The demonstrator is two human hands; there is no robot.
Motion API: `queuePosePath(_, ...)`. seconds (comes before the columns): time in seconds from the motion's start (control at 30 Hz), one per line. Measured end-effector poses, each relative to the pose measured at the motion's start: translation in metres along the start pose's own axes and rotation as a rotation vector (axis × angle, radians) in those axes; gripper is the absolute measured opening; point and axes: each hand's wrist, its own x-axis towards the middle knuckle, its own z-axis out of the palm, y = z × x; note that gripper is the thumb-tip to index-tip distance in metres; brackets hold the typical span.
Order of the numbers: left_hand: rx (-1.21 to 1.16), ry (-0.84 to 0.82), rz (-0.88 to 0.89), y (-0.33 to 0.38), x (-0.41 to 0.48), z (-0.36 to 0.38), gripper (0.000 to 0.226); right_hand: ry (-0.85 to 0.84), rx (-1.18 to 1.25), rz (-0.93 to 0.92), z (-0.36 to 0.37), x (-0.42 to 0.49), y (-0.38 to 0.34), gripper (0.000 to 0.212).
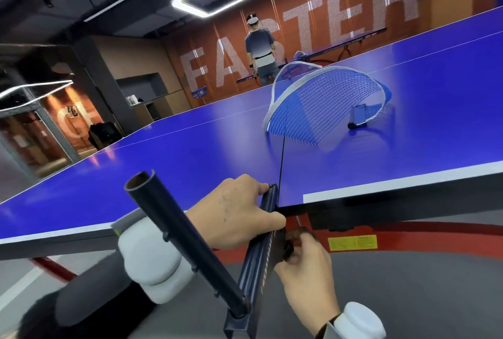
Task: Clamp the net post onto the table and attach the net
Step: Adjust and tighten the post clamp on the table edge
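The net post (187,243) — a black tube on a dark clamp bracket (258,257) — tilts toward the camera at the near edge of the blue counter (190,153). The left grip (234,216) is closed round the bracket's top end at that edge. Just below, the right grip (307,273) pinches a black knob (288,250) on the bracket. Farther right the net (326,104) lies curled loose on the counter — a second post (359,116) beside it.
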Motion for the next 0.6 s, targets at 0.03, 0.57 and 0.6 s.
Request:
queuePosePath(0.03,0.004,-0.005,0.003,0.0,0.002,0.0,0.045,0.014,0.0,0.0,0.001,0.001,0.0,0.017)
queuePosePath(0.57,0.001,0.062,0.034,-0.005,0.011,0.003,0.055,0.04,-0.006,-0.007,-0.001,0.005,-0.008,0.018)
queuePosePath(0.6,0.004,0.069,0.031,-0.005,0.011,0.003,0.045,0.039,-0.007,-0.002,-0.001,0.004,-0.01,0.019)
